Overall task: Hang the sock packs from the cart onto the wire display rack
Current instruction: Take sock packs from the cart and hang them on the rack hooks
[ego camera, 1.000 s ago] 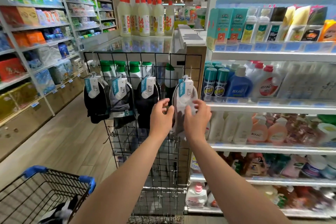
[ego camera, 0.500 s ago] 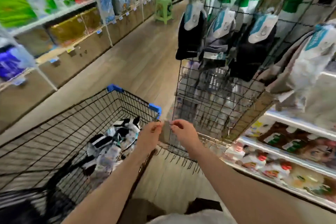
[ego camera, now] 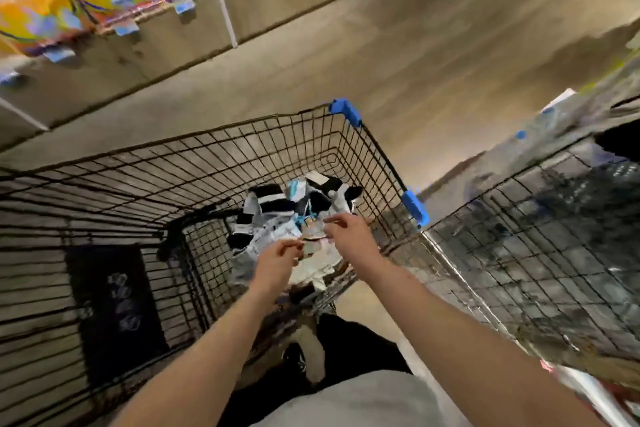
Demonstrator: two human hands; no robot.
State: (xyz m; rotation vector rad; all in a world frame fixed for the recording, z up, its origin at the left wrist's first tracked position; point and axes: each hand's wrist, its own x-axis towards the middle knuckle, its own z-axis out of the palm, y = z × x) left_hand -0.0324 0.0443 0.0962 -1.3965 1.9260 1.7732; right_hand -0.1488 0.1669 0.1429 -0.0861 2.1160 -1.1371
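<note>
- pinching a small pale card (ego camera: 312,238) by its near end between thumb and forefinger of the left hand (ego camera: 277,262), remaining fingers curled under the palm
- pinching the far end of the same card with the right hand (ego camera: 349,236), thumb and fingertips closed on it, forefinger crooked above
- too blurred to tell what the card is, or whether joined to anything beneath
- holding both hands close together over the cart (ego camera: 242,125), just above the sock packs (ego camera: 263,204); impossible to tell whether touching them
- heaped in black, white and grey with pale blue header cards, lying on the cart floor against its right wall, toward the near right corner
- along the cart's right rim, two blue corner guards (ego camera: 343,111), one at the far corner, the other lower down the same rim
- on the cart's left side, a black panel (ego camera: 114,305) with faint pale print
- just beside the cart's right wall, the wire display rack (ego camera: 536,236), only its lower grid in view, smeared by blur
- beyond the cart, wood-look floor (ego camera: 433,45)
- along the top left corner, a shelf (ego camera: 207,31) carrying orange and blue packages (ego camera: 69,0), with price tags (ego camera: 183,6) on its front edge
- at the bottom edge, a white shirt (ego camera: 346,399) and a pale shoe (ego camera: 311,354), between cart and rack
</note>
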